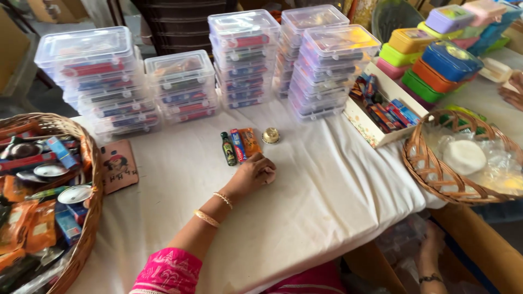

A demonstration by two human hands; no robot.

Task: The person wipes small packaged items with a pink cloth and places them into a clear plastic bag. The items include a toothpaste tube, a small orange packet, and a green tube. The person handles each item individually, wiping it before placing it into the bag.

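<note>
A: Where's the left hand (255, 173) right now?

B: Resting on the white tablecloth (305, 201), fingers curled under against the cloth. I can't tell whether it holds anything. It sits just below a short row of 4 small things.

A: Which things?

B: A small dark green bottle (228, 148), a slim blue and red box (237, 145), an orange packet (250, 141) touching that box, and a little round gold-topped tin (271, 135) a bit apart to the right.

A: How would they handle?

B: All look light. The bottle seems hard and smooth, likely to roll since it lies on its side; best pinched across the middle. The box is stiff card, easy to take by its long edges. The packet looks soft and crinkly, so take it by an end. The tin is rigid; grip it around the rim.

A: And the right hand (431, 246)?

B: Down below the table edge, near a clear bag. Fingers hidden, so I can't tell its grip.

A: Around them?

B: Stacks of clear plastic boxes (182, 87) behind, a wicker basket (87, 218) of packets on the left, another wicker basket (422, 163) on the right.
</note>
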